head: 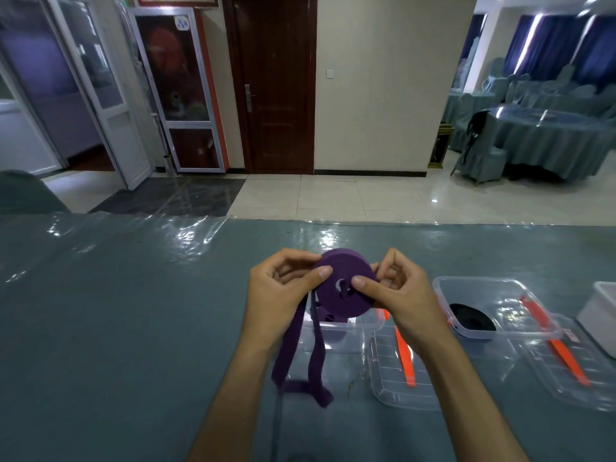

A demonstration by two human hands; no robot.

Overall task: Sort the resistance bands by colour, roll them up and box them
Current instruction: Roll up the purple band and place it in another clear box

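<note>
Both hands hold a purple roll [345, 286] of band up above the bench [133, 311], its flat coiled face turned toward the camera. The left hand [283, 291] grips the roll's left edge, thumb laid across the face and fingers curled behind it. The right hand [398, 295] pinches the right edge, thumb pressed on the face near the small centre hole and fingers bent round the back. From the underside of the roll the loose tail [306, 358] of the same purple band hangs down in two strands, passes in front of a clear box [346, 331] and ends in a folded loop lying on the bench near the left forearm. That box stands directly below the hands; more purple shows through its wall, but what form it takes cannot be told. Just right of it a clear lid [400, 371] lies flat on the bench with an orange clip [405, 358] on it, partly hidden by the right forearm. Further right stands a second clear box [493, 305] holding a black roll [471, 316], with an orange clip along its right rim. In front of that box lies another clear lid [580, 378], also with an orange clip. A white box [600, 315] stands at the right edge of the view. The bench is covered in blue-grey cloth under a clear, shiny sheet.
</note>
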